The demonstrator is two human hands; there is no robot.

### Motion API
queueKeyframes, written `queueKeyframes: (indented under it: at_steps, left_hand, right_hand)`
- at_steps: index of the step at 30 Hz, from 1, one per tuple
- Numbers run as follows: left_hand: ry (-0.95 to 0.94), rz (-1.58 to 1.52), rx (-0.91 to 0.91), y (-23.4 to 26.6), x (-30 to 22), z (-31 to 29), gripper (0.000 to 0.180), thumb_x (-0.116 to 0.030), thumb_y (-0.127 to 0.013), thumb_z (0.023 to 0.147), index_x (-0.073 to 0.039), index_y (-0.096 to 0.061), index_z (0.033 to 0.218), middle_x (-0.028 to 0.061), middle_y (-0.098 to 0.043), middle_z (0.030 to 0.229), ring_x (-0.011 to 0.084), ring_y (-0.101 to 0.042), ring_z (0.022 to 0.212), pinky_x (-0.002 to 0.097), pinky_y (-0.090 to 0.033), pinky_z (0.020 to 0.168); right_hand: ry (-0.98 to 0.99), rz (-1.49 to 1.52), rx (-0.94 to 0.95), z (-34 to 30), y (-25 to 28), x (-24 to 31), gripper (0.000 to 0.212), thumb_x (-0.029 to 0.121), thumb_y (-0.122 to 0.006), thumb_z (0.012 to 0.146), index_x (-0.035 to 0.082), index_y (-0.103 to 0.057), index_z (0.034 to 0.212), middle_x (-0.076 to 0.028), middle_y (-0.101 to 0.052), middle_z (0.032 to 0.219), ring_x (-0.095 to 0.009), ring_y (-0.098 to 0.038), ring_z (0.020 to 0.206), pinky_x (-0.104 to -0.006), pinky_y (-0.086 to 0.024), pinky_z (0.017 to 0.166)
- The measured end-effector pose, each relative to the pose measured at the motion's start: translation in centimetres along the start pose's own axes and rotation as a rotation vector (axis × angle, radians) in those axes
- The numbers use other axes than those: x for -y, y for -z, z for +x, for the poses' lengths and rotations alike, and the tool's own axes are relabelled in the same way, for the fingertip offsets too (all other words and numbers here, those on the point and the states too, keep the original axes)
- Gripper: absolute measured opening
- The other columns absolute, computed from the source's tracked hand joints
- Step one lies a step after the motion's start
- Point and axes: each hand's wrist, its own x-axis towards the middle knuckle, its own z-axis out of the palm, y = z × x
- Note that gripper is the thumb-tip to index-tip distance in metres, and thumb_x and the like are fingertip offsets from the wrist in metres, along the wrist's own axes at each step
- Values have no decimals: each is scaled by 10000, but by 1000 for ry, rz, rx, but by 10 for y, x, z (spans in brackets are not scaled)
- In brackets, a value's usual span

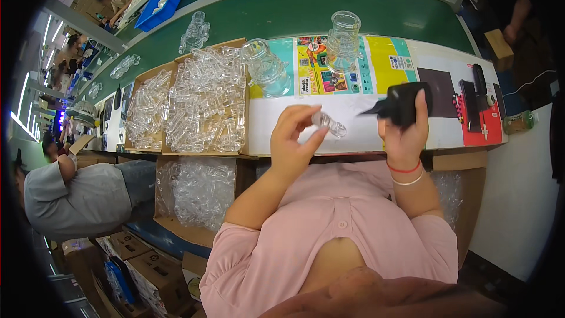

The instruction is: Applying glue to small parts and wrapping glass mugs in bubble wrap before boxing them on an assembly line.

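Between the thumb and fingers of my left hand is a small clear plastic tube-shaped piece, held over the white work surface. My right hand is wrapped round a black squeeze bottle, tilted so that its pointed nozzle aims left toward the clear piece; the two are apart. Beyond my hands, a clear stepped vessel stands by the carton's right side. Another clear vessel is upright on a colourful printed sheet.
Left of my hands, an open cardboard carton holds many clear plastic pieces. Below the table edge sits a box of clear plastic. A black device lies at the right. Blue trays and a person in grey are farther off.
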Motion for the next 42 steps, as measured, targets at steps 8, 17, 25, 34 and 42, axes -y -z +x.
queueKeyframes:
  at_steps: [8, 17, 25, 34, 42]
  left_hand:
    - [360, 186, -65, -23, 116, 62, 392, -63, -665, 721, 13, -470, 1053, 102, -567, 937, 144, -565, 791, 243, -481, 692]
    - [-227, 549, 79, 5, 59, 35, 268, -64, -664, 688, -28, -560, 933, 129, -564, 955, 300, -507, 935, 375, -408, 817]
    - [39, 1255, -231, 198, 55, 32, 214, -140, -697, 679, -76, -635, 873, 94, -553, 770, 264, -529, 733, 350, -431, 683]
    - [23, 1345, 115, 199, 90, 46, 303, -140, -673, 690, -76, -608, 979, 113, -551, 920, 281, -504, 921, 374, -428, 792]
    - [-175, 1278, -73, 173, 14, 55, 237, -5, -682, 646, -33, -546, 839, 100, -555, 900, 252, -531, 828, 344, -438, 697]
  right_hand:
    - [-317, 346, 61, 28, 58, -8, 190, 169, -506, 873, -11, -528, 928, -79, -540, 719, -76, -347, 433, -152, -279, 346]
    - [-379, 406, 203, 38, 82, -3, 226, 173, -468, 890, -42, -472, 961, -170, -520, 818, -75, -361, 426, -145, -297, 329]
    - [-424, 310, 125, 30, 59, -6, 215, 180, -470, 891, -25, -470, 959, -159, -517, 792, -69, -352, 413, -145, -288, 322]
    - [-455, 285, 78, 20, 51, -8, 188, 212, -486, 886, 26, -499, 865, -86, -514, 666, -67, -344, 384, -155, -266, 320]
    - [-379, 275, 74, 15, 60, 3, 260, 229, -480, 891, -19, -477, 968, -130, -517, 747, -61, -315, 367, -136, -283, 316]
